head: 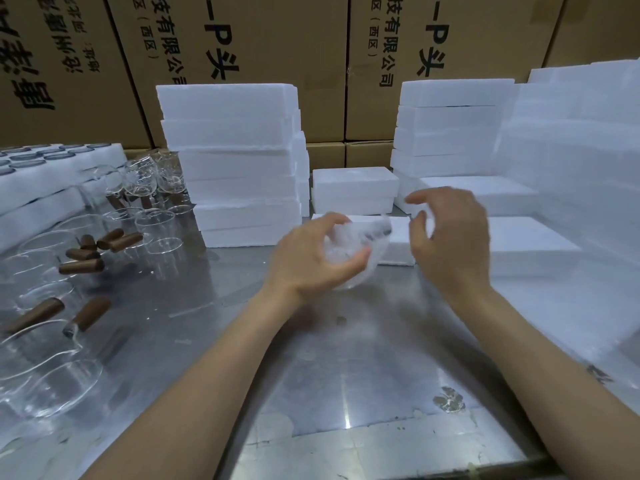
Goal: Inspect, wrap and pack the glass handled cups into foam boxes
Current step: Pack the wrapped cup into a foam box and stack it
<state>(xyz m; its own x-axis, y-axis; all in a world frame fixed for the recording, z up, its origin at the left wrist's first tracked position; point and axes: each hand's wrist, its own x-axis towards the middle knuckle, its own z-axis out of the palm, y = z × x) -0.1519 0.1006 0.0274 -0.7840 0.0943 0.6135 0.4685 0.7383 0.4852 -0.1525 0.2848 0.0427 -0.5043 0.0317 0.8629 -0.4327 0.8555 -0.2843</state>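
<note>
My left hand [308, 258] grips a glass cup wrapped in thin white foam sheet [360, 242] above the middle of the steel table [346, 368]. The wrap is blurred and hides most of the cup. My right hand [450, 237] hovers just right of the wrapped cup with its fingers curled loosely and nothing in them. A low foam box [398, 244] lies directly behind the cup. Several bare glass cups with brown wooden handles [86, 261] stand and lie on the table's left side.
Tall stacks of white foam boxes [235, 161] stand behind the hands, with more foam stacks [571, 168] at the right. A foam tray with round holes [41, 168] sits at far left. Cardboard cartons [242, 46] wall off the back.
</note>
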